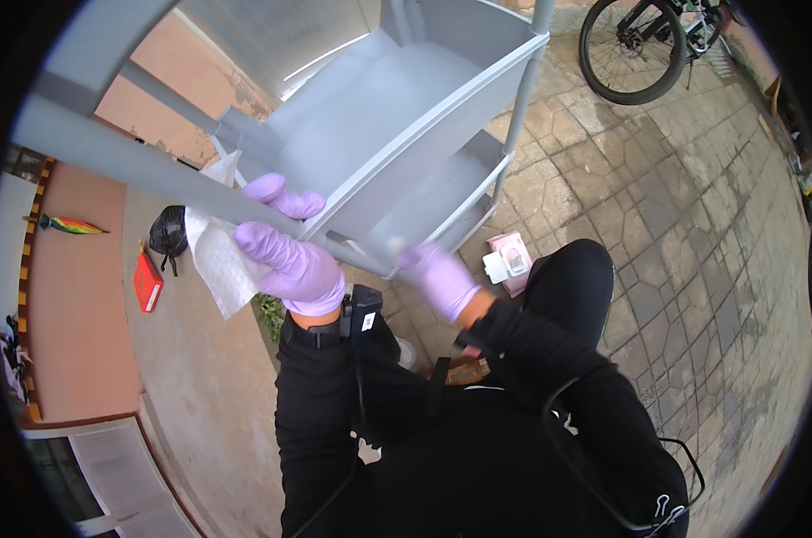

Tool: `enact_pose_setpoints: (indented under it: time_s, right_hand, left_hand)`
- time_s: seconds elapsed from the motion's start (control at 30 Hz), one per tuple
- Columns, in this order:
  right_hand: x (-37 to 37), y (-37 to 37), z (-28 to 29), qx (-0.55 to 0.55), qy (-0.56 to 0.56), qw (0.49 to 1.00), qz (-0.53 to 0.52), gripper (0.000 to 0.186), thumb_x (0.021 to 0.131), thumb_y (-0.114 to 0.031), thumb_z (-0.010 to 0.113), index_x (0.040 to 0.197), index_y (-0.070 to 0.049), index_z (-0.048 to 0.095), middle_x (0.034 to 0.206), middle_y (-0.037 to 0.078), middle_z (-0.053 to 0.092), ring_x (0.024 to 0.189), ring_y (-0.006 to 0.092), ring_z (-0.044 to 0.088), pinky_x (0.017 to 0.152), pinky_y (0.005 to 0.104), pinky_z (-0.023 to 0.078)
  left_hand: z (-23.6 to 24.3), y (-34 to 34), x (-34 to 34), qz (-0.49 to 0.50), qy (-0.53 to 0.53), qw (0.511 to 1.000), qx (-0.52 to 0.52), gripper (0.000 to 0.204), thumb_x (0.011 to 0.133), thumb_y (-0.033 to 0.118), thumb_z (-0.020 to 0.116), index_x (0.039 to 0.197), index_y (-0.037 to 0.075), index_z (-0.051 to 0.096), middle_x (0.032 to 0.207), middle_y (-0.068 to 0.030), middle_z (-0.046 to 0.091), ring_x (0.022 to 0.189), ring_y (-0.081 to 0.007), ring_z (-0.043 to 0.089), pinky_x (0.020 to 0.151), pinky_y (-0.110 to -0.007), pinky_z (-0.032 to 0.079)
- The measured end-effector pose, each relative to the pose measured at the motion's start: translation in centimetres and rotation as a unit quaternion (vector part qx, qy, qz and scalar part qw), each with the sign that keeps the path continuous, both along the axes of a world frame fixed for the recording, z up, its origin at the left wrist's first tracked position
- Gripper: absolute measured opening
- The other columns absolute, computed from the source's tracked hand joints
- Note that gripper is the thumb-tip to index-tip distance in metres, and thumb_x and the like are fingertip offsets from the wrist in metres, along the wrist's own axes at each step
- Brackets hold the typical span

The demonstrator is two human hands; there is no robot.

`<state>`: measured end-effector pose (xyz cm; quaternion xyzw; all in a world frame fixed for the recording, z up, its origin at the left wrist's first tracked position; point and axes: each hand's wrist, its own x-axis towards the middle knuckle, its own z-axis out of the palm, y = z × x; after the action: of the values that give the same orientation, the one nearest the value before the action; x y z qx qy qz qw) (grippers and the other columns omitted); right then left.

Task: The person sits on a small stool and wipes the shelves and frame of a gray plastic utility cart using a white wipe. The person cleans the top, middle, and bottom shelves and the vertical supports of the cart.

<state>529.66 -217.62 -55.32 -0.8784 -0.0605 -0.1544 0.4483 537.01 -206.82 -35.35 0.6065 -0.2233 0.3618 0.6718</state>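
Observation:
My left hand (289, 255), in a purple glove, holds a white cloth wipe (217, 255) against a grey metal rail (137, 161) of a grey shelf unit (406, 134). My right hand (437, 276), also gloved in purple, grips the lower front edge of the shelf unit and looks blurred. Both forearms wear black sleeves. A small black device (361, 314) is strapped at my left wrist.
A pink and white pack of wipes (509, 263) lies on the stone paving below the shelf. A bicycle wheel (634, 45) stands at the top right. A black bag (168, 235) and a red box (147, 282) lie on the concrete at the left.

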Motion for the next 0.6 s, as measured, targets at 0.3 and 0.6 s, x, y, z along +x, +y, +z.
enact_pose_setpoints:
  time_s: [0.3,0.6]
  right_hand:
    - [1.6,-5.2,-0.1,-0.255,-0.073,0.962,0.063,0.023,0.092,-0.017,0.055,0.109,-0.003,0.063,0.099,0.013,0.061,0.093,0.0296,0.062,0.079,0.0396,0.053]
    - [5.1,-20.2,1.7,0.307,-0.1,0.839,-0.439,0.021,0.086,-0.001,0.063,0.105,0.002,0.069,0.092,0.009,0.071,0.083,0.0135,0.066,0.077,0.0283,0.053]
  left_hand:
    - [0.0,2.7,1.2,-0.053,0.057,0.997,0.008,0.066,0.1,0.059,0.036,0.107,-0.003,0.057,0.07,-0.0053,0.056,0.067,-0.0161,0.057,0.067,-0.029,0.049]
    - [0.7,2.2,1.1,-0.059,0.003,0.998,0.005,0.056,0.105,0.047,0.034,0.112,-0.005,0.054,0.079,-0.0098,0.058,0.071,-0.0197,0.06,0.072,-0.032,0.05]
